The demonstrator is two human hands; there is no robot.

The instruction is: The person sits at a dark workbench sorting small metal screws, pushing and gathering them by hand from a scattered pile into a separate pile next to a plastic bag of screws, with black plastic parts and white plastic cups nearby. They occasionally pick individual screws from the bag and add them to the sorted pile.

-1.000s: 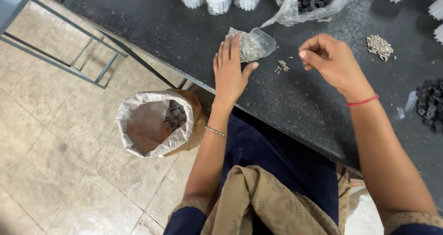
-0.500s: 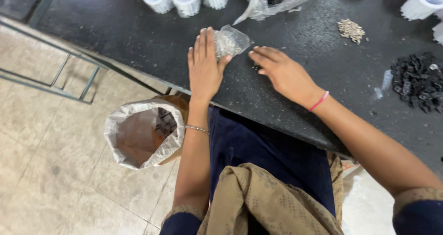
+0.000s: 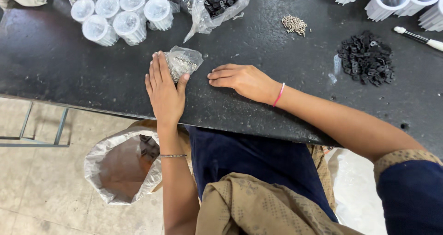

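From the head view, you're seated at a dark speckled desk [image 3: 83, 73], pale tiled floor below on the left, with a metal frame [image 3: 32, 138] standing there. An open foil-lined sack [image 3: 122, 166] sits on the floor by your knee, just under the desk's near edge.

Count with me: seven white ribbed cups [image 3: 117, 13] clustered at the far left corner, at least four more white cups [image 3: 392, 0] at the far right, one clear bag of black parts [image 3: 219, 2] at the far edge, one small heap of metal pins [image 3: 294, 24], one loose pile of black pieces [image 3: 367, 57] towards the right, one white-handled brush [image 3: 417, 36].

Your left hand [image 3: 164, 89] lies flat, fingers pressed together, thumb against the small clear bag of metal bits [image 3: 182, 62], near the middle of the desk. The bag is crumpled; its long axis runs slantwise towards the far right. Your right hand [image 3: 242, 80] rests palm down beside it, fingers loosely together, holding nothing.
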